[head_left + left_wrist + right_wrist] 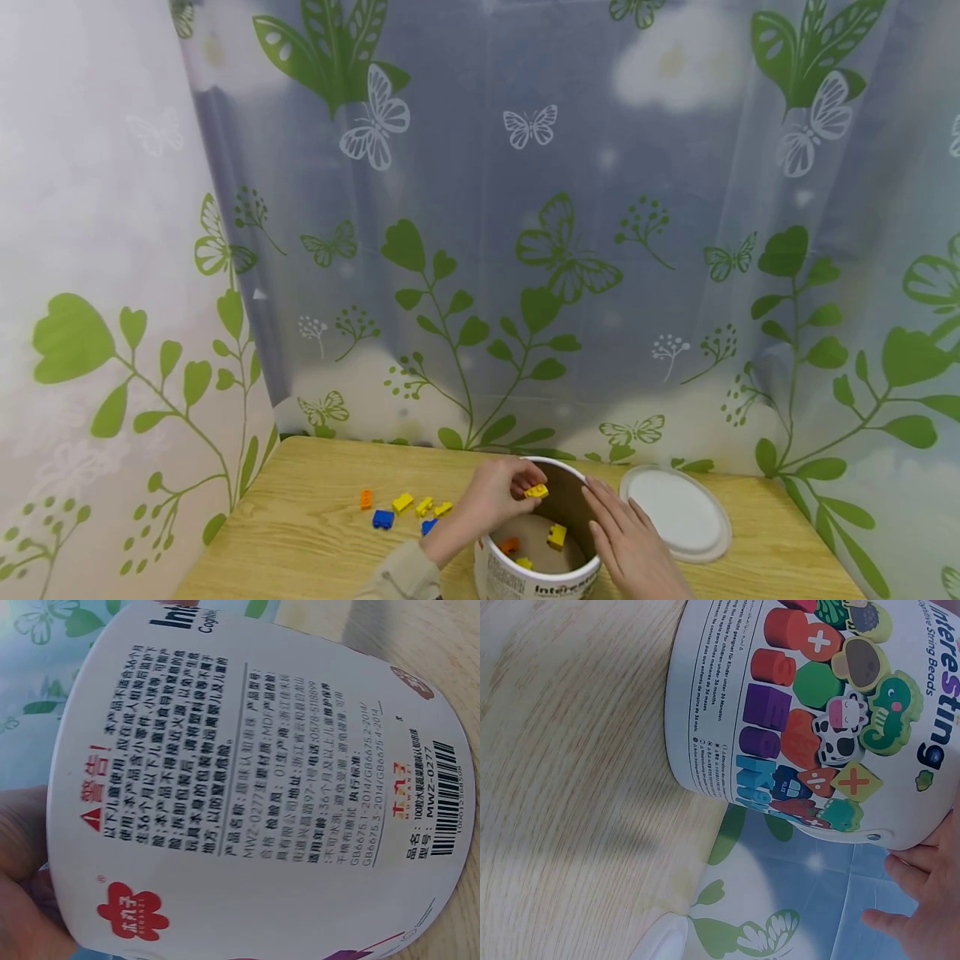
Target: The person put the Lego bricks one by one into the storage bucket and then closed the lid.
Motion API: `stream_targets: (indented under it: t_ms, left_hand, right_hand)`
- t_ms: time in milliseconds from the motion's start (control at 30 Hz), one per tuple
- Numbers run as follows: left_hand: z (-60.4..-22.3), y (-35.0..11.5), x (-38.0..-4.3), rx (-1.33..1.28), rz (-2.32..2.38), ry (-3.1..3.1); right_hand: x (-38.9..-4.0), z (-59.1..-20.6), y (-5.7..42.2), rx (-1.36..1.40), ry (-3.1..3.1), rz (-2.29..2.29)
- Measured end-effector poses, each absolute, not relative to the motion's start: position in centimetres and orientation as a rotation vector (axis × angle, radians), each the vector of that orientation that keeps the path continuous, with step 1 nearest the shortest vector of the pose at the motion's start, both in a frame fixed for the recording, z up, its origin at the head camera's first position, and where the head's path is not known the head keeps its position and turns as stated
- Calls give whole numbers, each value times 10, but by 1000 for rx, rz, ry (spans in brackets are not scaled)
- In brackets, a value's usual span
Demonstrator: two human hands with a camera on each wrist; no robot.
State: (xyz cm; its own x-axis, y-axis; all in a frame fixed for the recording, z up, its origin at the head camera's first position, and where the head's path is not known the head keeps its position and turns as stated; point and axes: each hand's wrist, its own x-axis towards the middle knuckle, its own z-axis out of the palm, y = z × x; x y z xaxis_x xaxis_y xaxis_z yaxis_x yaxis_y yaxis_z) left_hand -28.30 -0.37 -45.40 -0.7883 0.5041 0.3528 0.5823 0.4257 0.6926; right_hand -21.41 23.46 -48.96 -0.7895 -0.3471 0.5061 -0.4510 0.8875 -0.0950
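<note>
My left hand [497,497] pinches a yellow toy brick [536,492] over the open mouth of a round white tub [501,575]. Inside the tub lie another yellow brick [557,537], an orange brick [510,546] and part of a third yellow one. My right hand [628,537] rests on the tub's right rim with its fingers extended. In the left wrist view, the printed wall of the tub [300,780] hides the held brick and most of the left hand [26,877]. The right wrist view shows the right hand [934,896] against the tub's rim.
Left of the tub, several loose bricks lie on the wooden table [300,533]: an orange one [366,499], a blue one [383,519], a yellow one [403,502] and others. A white round lid [678,512] lies to the right. A patterned curtain [465,250] hangs behind the table.
</note>
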Motion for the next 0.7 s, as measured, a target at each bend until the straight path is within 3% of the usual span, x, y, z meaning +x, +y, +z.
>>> stream_targets:
  t_ms: [700]
  left_hand:
    - [-456,-2,-282,-962,-1250,-2578]
  right_hand:
    - [-214,-489,234,568,-2579,274]
